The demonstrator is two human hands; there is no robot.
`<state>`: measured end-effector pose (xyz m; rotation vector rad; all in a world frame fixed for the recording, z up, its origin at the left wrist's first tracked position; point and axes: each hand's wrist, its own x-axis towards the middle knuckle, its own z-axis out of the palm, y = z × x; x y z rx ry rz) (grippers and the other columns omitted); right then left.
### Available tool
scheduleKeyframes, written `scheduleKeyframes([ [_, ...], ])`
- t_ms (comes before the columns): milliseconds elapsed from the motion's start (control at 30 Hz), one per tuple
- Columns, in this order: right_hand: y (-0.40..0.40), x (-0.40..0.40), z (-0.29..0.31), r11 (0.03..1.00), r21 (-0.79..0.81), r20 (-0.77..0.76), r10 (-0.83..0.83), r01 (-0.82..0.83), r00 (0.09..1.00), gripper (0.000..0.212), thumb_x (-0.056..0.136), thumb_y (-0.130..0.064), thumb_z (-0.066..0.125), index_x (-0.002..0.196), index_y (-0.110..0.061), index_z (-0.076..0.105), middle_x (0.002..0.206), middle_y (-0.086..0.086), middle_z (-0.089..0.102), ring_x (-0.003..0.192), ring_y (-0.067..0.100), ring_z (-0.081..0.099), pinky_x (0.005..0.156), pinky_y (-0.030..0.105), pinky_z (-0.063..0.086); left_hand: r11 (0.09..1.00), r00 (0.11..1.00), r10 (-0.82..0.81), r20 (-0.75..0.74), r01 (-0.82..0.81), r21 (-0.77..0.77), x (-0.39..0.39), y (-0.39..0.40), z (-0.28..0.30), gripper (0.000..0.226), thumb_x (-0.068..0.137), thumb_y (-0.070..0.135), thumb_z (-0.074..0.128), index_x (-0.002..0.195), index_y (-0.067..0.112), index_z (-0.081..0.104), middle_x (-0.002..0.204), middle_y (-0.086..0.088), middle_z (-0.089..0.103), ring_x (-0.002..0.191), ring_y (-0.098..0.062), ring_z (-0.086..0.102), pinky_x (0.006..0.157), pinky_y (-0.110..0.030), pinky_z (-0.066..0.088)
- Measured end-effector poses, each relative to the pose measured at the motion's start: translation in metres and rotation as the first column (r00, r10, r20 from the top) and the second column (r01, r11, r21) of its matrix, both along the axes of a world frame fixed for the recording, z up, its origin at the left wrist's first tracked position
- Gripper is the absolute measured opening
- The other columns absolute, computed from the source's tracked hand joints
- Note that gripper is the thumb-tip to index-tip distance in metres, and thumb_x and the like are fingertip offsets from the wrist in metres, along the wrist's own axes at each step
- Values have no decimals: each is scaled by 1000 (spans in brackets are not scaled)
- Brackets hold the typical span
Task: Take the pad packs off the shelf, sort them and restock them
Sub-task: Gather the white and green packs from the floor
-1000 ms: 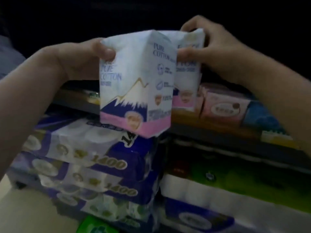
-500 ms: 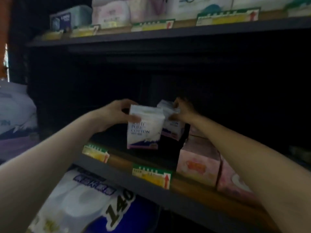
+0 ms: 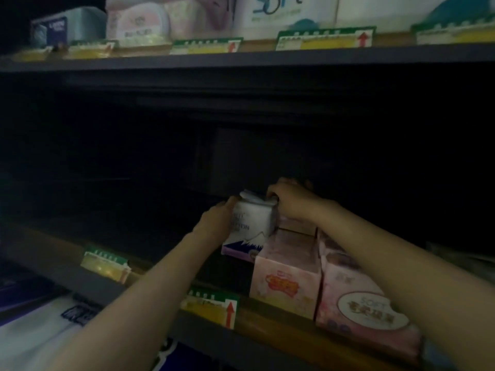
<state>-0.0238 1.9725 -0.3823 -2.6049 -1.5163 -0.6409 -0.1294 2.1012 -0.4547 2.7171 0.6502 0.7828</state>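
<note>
1. Head view: a dark shelf bay, the middle shelf wood-topped with a grey front lip carrying yellow-green price tags, one with a red arrow
2. Above, the upper shelf is packed along its edge with pale packs and more tags; the back of the bay is too dark to read
3. Left hand is wrapped on the left side of the white pad pack, fingers curled round it; the pack stands upright well back on the middle shelf, mountain print and purple band at its foot
4. Right hand is curled over the top right of that pack; a second pack may sit behind it, cannot tell
5. Just right of the pad pack, touching it, a pink box, and beside that a pink pack at the shelf's front edge
6. Left of the pad pack the shelf runs open and dark; below the lip, white-and-blue rolls
</note>
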Motion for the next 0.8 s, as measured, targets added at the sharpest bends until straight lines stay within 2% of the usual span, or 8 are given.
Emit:
scheduleKeyframes([
  [167, -43, -19, 3, 988, 115, 18, 103, -104, 995, 32, 89, -8, 44, 116, -20, 58, 127, 6, 46, 120, 25, 40, 104, 39, 30, 981, 981, 192, 38, -192, 3, -12, -13, 8, 65, 92, 14, 52, 146, 16, 15, 139, -21, 32, 116, -41, 48, 92, -49, 44],
  [267, -78, -44, -5, 961, 186, -15, 213, -207, 977, 37, 90, -2, 42, 120, -16, 58, 128, 7, 46, 119, 23, 40, 97, 29, 33, 972, 928, 218, 303, -235, 20, -41, -36, 16, 55, 89, 12, 54, 138, 8, 30, 132, -20, 39, 117, -39, 45, 90, -50, 39],
  [367, -113, -71, -22, 942, 200, 47, 266, -270, 963, 35, 90, -2, 42, 119, -12, 59, 124, 10, 48, 113, 26, 42, 87, 23, 29, 985, 777, 10, 630, -116, 128, -68, -78, 7, 41, 86, 5, 52, 126, 6, 44, 122, -16, 46, 112, -32, 44, 88, -39, 32],
  [433, -139, -90, -40, 931, 218, 91, 278, -292, 956, 33, 88, -5, 43, 114, -9, 61, 118, 14, 53, 108, 29, 47, 86, 25, 28, 970, 693, -167, 701, -11, 242, -83, -108, -12, 35, 80, 5, 49, 116, 5, 51, 113, -15, 51, 103, -27, 44, 81, -29, 26],
  [500, -169, -110, -64, 929, 241, 73, 271, -281, 960, 33, 82, -8, 43, 107, -8, 64, 111, 14, 57, 104, 28, 51, 84, 24, 30, 929, 662, -337, 669, 116, 353, -97, -137, -39, 34, 76, 9, 46, 108, 5, 53, 105, -17, 54, 97, -25, 43, 77, -25, 22],
  [633, -225, -145, -139, 938, 164, -60, 320, -306, 946, 29, 78, -4, 48, 102, -2, 64, 101, 15, 63, 96, 20, 53, 84, 21, 36, 799, 692, -577, 433, 369, 476, -124, -185, -122, 32, 73, 7, 48, 103, 15, 42, 101, -17, 56, 94, -24, 40, 76, -30, 25],
  [733, -259, -158, -226, 968, 86, -314, 250, -234, 916, 30, 82, -12, 47, 105, -2, 65, 104, 15, 63, 97, 23, 57, 84, 29, 41, 792, 777, -586, 230, 488, 368, -141, -213, -204, 32, 70, 8, 46, 102, 13, 48, 100, -13, 58, 91, -24, 41, 73, -33, 26],
  [800, -279, -167, -293, 979, -81, -499, 122, -186, 858, 33, 85, -16, 52, 113, -3, 61, 115, 17, 59, 105, 29, 56, 88, 34, 43, 784, 809, -587, 32, 559, 270, -152, -229, -262, 32, 68, 15, 44, 97, 10, 56, 96, -12, 59, 90, -23, 39, 71, -32, 24],
])
